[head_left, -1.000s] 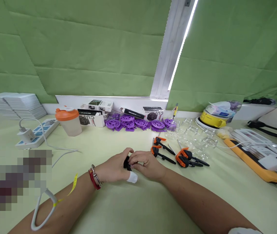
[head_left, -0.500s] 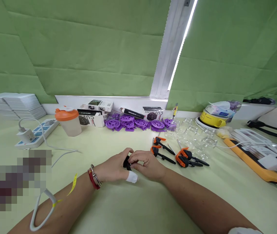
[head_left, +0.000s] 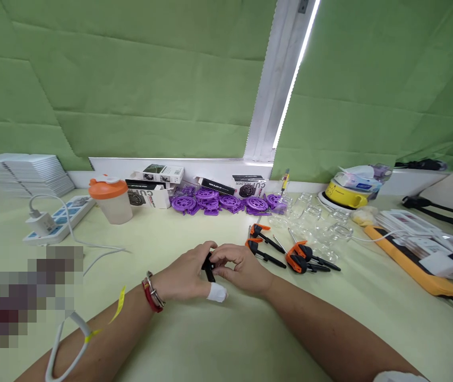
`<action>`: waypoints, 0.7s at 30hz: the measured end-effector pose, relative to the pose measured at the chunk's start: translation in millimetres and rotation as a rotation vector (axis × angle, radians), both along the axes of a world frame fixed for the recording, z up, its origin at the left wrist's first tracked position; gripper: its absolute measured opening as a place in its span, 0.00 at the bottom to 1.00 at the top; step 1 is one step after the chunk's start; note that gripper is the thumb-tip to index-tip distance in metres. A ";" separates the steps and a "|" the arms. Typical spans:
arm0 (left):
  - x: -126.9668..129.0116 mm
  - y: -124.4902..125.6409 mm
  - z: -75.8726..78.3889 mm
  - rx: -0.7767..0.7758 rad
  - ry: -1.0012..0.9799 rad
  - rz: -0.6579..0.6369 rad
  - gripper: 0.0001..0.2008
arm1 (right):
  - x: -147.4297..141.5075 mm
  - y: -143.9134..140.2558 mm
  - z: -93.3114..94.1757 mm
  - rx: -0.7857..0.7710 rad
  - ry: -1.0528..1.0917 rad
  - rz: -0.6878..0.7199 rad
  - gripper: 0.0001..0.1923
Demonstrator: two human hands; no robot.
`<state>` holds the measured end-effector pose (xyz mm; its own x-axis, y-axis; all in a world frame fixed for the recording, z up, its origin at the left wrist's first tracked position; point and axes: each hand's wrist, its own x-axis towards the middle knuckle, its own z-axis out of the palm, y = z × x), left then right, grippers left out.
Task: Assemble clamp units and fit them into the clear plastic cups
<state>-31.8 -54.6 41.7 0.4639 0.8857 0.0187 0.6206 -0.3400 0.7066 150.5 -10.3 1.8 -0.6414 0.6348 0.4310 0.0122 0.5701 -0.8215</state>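
My left hand (head_left: pixel 184 276) and my right hand (head_left: pixel 242 270) meet at the middle of the pale green table (head_left: pixel 226 339). Both pinch a small black part (head_left: pixel 208 267) held between their fingertips, just above the tabletop. The left thumb wears a white bandage (head_left: pixel 216 292), and the left wrist carries a red and metal bracelet (head_left: pixel 151 291). Most of the black part is hidden by my fingers. Right of my right hand lie several orange and black clamps (head_left: pixel 296 257).
Purple round parts (head_left: pixel 220 201) and small product boxes (head_left: pixel 156 174) line the back. An orange-lidded shaker cup (head_left: pixel 110 199), a power strip (head_left: pixel 57 220) with cable, clear glass jars (head_left: pixel 322 225), a yellow device (head_left: pixel 345 195) and an orange flat tool (head_left: pixel 411 262) stand around.
Both hands stay together on the black part with only slight finger movement. The view has shifted slightly.
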 end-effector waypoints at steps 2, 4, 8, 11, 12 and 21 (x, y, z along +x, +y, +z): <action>-0.8 0.8 -5.3 0.070 0.057 0.053 0.38 | 0.2 1.0 1.4 -0.131 0.023 -0.037 0.10; -0.1 0.9 -11.3 0.177 0.118 0.131 0.44 | -0.7 -0.1 2.5 -0.342 0.033 -0.078 0.14; 5.5 -0.1 -21.5 0.443 0.183 0.245 0.52 | -6.4 -9.5 3.3 -0.754 0.013 0.046 0.21; 6.5 2.6 -27.0 0.575 0.154 0.237 0.56 | -10.8 -13.9 4.6 -0.772 0.014 0.083 0.19; 5.2 4.7 -28.4 0.609 0.127 0.239 0.57 | -11.6 -13.1 5.4 -0.700 -0.009 0.045 0.17; -21.2 31.0 -41.2 0.158 -0.193 0.537 0.34 | -17.4 17.9 -5.6 0.526 -0.821 -0.382 0.10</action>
